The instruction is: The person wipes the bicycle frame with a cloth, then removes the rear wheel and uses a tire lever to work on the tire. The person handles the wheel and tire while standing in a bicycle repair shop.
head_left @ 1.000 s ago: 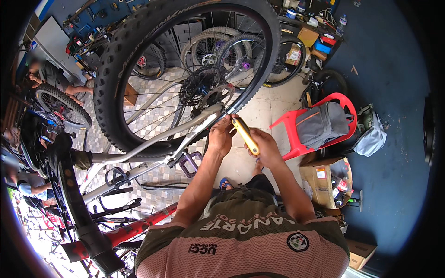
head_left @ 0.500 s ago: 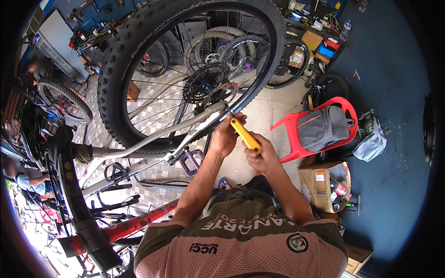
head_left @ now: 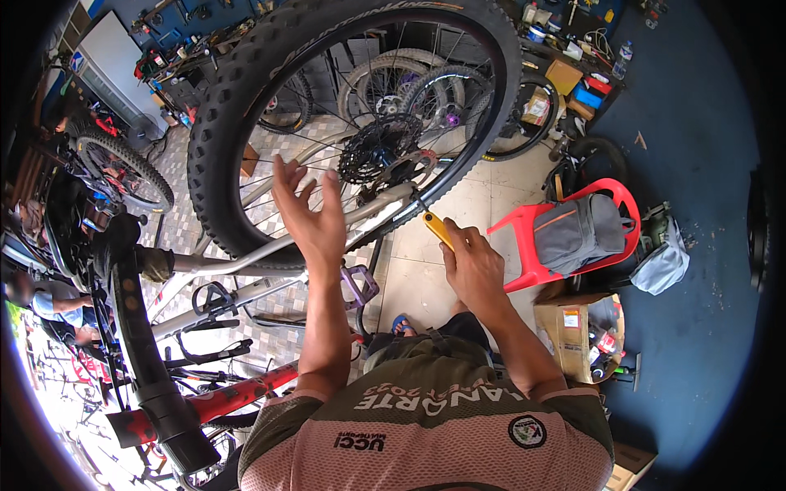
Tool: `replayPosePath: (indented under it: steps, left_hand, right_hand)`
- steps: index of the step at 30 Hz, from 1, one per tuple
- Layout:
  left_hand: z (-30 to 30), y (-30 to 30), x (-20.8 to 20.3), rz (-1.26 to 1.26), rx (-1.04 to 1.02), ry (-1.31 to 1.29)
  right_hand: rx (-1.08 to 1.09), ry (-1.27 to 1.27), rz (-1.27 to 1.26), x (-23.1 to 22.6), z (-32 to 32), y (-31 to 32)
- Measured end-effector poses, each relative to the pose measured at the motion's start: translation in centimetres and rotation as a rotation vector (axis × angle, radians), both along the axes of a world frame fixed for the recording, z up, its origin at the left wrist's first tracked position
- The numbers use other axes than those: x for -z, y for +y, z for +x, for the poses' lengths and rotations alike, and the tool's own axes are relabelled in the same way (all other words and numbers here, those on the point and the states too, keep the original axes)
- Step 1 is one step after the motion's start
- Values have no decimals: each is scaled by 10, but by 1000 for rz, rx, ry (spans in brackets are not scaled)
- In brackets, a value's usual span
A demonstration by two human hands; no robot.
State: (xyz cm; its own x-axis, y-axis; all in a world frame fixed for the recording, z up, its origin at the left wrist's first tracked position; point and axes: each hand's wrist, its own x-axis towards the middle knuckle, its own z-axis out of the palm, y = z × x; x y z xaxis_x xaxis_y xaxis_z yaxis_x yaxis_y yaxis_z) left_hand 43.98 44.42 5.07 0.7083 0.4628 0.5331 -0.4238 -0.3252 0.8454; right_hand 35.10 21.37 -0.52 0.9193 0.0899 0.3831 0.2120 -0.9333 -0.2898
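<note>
My right hand [head_left: 476,268] is closed around the yellow handle of a slim hand tool [head_left: 438,228]. The tool's thin dark end meets the silver bicycle frame [head_left: 385,206] near the rear axle; its exact tip is too small to make out. My left hand [head_left: 317,225] is raised in front of the wheel with its fingers spread, holding nothing. Behind it stands the large black knobby tyre [head_left: 211,168] of the upturned bicycle. At the wheel's hub are a dark cassette [head_left: 372,155] and a brake rotor [head_left: 413,167]. A purple pedal [head_left: 360,286] sits below the frame.
To the right a grey backpack [head_left: 580,233] lies on a red plastic chair [head_left: 516,225]. Below it stands an open cardboard box [head_left: 565,331] of odds and ends. A red bicycle tube [head_left: 250,391] and dark handlebar parts [head_left: 131,319] crowd the lower left. Cluttered workbenches line the back.
My left hand has left the tool and swung left and up, opening. My right hand keeps hold of the yellow handle, now farther up it. The view has shifted slightly.
</note>
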Motion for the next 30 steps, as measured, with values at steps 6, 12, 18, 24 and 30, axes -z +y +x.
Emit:
replayPosePath:
  steps: [6, 12, 18, 24, 30]
  left_hand:
    - [32, -7, -23, -50, 98, -73]
    - [65, 4, -48, -235, 380, -42]
    - [68, 1, -54, -237, 434, -73]
    - [63, 4, -58, -298, 416, -35]
    - [64, 5, -58, -370, 453, -55]
  right_hand:
    - [-5, -71, -42, 1, 5, 4]
    - [1, -52, -18, 0, 4, 4]
    - [-63, 89, 535, 40, 24, -17]
    - [45, 609, 1553, 51, 27, -8]
    - [-442, 1330, 2427, 78, 31, -14]
